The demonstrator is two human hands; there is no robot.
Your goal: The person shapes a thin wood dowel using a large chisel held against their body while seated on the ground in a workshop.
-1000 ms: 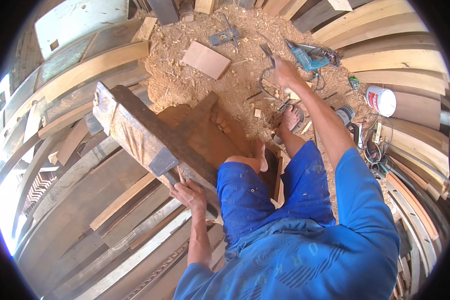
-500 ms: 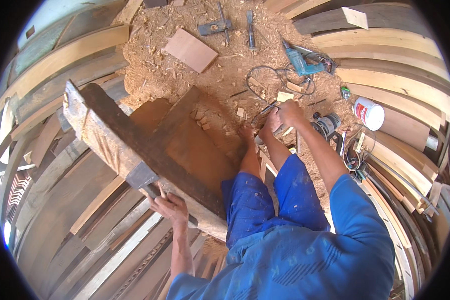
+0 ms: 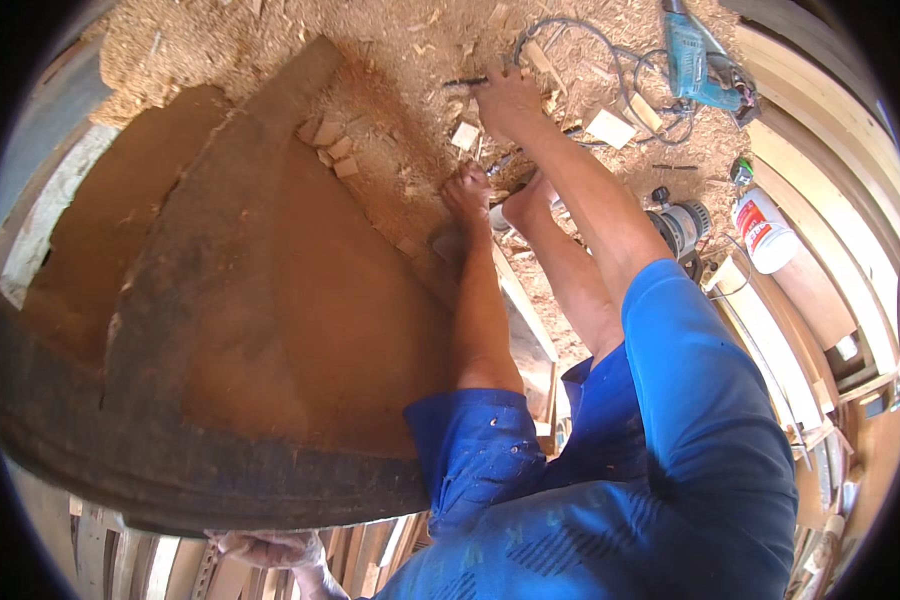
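A large brown wooden panel [image 3: 340, 340] with a thick dark frame stands tilted at my left leg. My left hand [image 3: 270, 549] is at its near edge, with curled fingers partly hidden beneath the wood. The hammer held there earlier does not show. Over the sawdust ahead, my right hand [image 3: 510, 105] reaches with bunched fingers to the end of a thin dark rod [image 3: 462, 82]. Small wood blocks [image 3: 332, 145] lie along the panel's far side. My bare feet rest near a metal tool, mostly hidden, by the right forearm.
A teal power drill [image 3: 698, 65] with its cable lies at the far right. Closer in are a router [image 3: 682, 228] and a white bucket [image 3: 765, 232]. Stacked planks [image 3: 820, 180] line the right side. Sawdust [image 3: 210, 45] covers the floor ahead.
The panel has tipped so its broad face shows. My left hand has gone lower, under the edge, and the hammer is out of sight. My right hand has moved left to the rod.
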